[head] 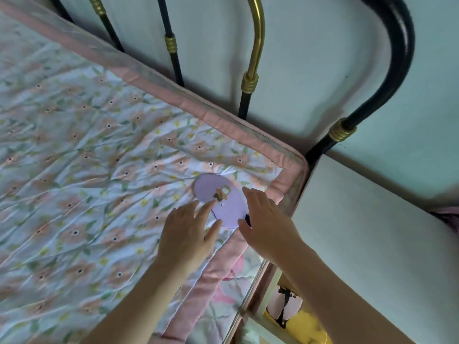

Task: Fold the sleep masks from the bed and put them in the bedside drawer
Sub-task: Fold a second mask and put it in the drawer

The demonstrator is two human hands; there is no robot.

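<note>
Lilac sleep mask [218, 199] (on quilt [87, 157]) between spread hands.

Matt cloth mask [218, 201], quilted bedspread [99, 157], glossy metal headboard [255, 40].

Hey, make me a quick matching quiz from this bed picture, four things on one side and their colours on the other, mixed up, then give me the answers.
Things:
1. sleep mask
2. quilt border
3. curved headboard rail
4. bedside cabinet top

Colours:
A. brass gold
B. white
C. lilac
D. pink

Pairs: 1-C, 2-D, 3-A, 4-B

The left hand and right hand, both open, sit on either side of the mask.
</note>
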